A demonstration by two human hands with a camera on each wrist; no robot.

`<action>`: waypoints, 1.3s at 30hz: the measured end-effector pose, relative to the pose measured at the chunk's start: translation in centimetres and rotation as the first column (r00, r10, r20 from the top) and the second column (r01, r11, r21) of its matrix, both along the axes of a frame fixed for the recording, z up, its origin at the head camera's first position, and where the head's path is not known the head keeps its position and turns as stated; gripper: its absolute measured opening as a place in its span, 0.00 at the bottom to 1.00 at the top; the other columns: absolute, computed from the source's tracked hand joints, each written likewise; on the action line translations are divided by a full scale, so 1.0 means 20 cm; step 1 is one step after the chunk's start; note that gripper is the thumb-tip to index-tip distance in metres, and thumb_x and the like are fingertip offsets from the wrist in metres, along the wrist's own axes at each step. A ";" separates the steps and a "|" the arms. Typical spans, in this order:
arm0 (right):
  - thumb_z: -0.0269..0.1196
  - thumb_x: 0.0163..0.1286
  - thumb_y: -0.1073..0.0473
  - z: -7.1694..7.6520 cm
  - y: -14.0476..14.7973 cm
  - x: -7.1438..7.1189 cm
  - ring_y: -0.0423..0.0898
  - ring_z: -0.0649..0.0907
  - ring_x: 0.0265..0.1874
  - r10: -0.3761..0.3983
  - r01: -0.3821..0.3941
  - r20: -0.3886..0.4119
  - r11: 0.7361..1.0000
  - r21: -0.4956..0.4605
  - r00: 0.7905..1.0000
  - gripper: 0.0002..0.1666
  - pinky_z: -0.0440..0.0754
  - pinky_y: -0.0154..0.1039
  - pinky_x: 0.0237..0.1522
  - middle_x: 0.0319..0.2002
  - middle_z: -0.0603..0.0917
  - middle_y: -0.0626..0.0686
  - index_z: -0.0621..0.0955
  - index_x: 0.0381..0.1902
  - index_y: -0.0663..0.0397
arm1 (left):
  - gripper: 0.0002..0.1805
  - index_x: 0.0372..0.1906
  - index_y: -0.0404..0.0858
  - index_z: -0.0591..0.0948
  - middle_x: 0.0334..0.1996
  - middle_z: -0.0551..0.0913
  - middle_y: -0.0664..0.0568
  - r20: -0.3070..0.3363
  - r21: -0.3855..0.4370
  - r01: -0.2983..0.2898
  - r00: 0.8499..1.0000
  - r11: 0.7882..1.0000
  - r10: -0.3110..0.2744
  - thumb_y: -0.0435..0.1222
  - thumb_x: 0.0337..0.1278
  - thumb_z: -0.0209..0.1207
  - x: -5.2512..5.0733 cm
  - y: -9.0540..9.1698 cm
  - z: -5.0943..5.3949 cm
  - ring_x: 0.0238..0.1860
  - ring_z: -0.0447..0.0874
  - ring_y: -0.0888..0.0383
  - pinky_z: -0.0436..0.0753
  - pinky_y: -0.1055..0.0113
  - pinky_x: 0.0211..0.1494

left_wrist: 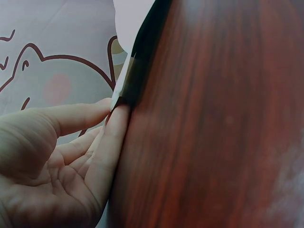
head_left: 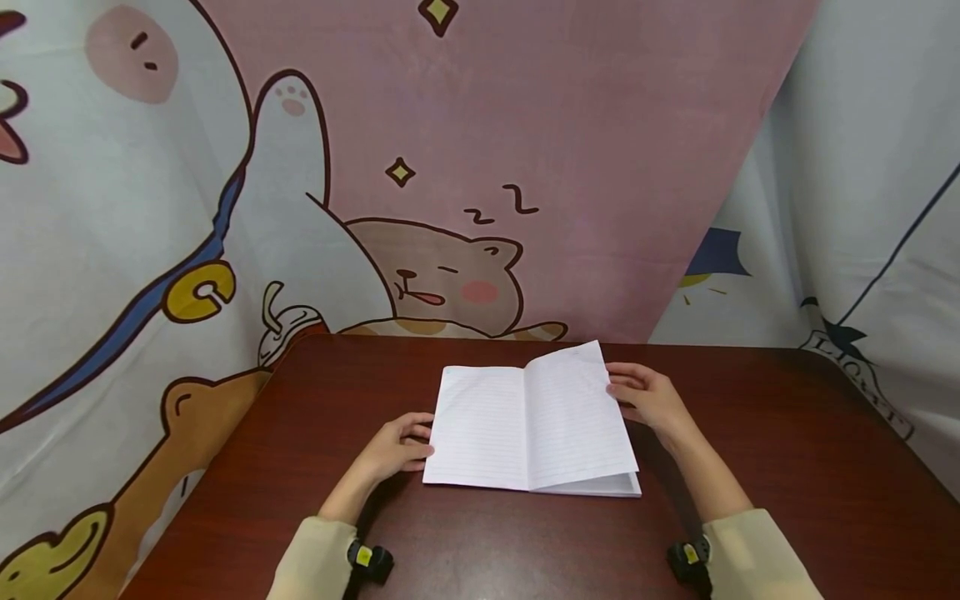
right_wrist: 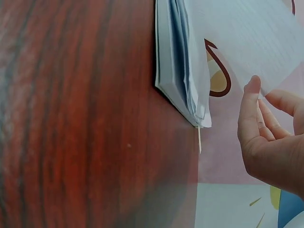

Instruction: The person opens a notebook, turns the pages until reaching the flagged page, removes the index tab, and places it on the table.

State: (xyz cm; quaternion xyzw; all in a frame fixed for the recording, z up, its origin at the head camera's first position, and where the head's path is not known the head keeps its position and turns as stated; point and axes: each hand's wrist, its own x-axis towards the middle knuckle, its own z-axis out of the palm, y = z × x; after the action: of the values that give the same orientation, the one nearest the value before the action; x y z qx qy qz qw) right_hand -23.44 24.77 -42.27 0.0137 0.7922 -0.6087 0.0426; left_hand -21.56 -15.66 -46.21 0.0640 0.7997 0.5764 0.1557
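Observation:
An open notebook [head_left: 480, 429] with blank ruled pages lies on the table in the head view. At its left edge my left hand [head_left: 396, 447] pinches the margin between thumb and fingers; the left wrist view shows the fingertips [left_wrist: 120, 118] against that edge. My right hand [head_left: 647, 398] pinches the outer edge of a lifted right-hand page [head_left: 577, 425], which tilts up from the stack. In the right wrist view thumb and finger meet at the corner of this raised page [right_wrist: 256, 42], while the thick stack of other pages [right_wrist: 178, 61] stays below, slightly fanned.
The notebook lies on a dark red-brown wooden table [head_left: 247, 500]. A cloth with cartoon animals [head_left: 600, 167] hangs behind and at the left; a pale cloth [head_left: 870, 167] hangs at the right. Each wrist bears a small black camera [head_left: 371, 562].

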 end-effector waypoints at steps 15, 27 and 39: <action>0.60 0.74 0.59 0.04 -0.04 -0.01 0.30 0.82 0.38 -0.017 0.017 -0.008 0.999 0.037 1.000 0.29 0.86 0.37 0.44 0.55 0.82 0.59 0.70 0.69 0.63 | 0.29 0.67 0.28 0.69 0.51 0.79 0.34 -0.002 -0.003 0.002 1.000 1.000 -0.002 0.26 0.62 0.62 -0.01 -0.01 -0.01 0.39 0.84 0.58 0.88 0.59 0.42; 0.60 0.74 0.57 0.08 -0.07 0.00 0.31 0.82 0.37 -0.004 0.004 -0.017 1.000 -0.004 1.000 0.29 0.84 0.33 0.40 0.47 0.85 0.45 0.70 0.69 0.63 | 0.29 0.67 0.28 0.70 0.51 0.79 0.34 0.003 0.004 -0.003 1.000 1.000 0.003 0.26 0.61 0.62 -0.01 0.00 -0.02 0.38 0.84 0.58 0.88 0.60 0.41; 0.59 0.75 0.55 0.11 -0.10 0.02 0.31 0.82 0.38 0.034 -0.035 -0.036 0.999 -0.026 0.999 0.30 0.85 0.32 0.42 0.48 0.84 0.43 0.69 0.70 0.62 | 0.29 0.67 0.29 0.70 0.51 0.79 0.34 0.006 0.001 -0.008 1.000 1.000 0.008 0.26 0.61 0.62 -0.01 -0.01 -0.02 0.39 0.84 0.58 0.88 0.59 0.42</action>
State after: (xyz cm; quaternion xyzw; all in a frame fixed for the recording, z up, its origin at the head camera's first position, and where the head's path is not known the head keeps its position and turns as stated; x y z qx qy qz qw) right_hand -22.95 22.87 -40.02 -0.0115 0.7846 -0.6186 0.0392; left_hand -21.81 -15.84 -46.53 0.0592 0.7993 0.5774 0.1559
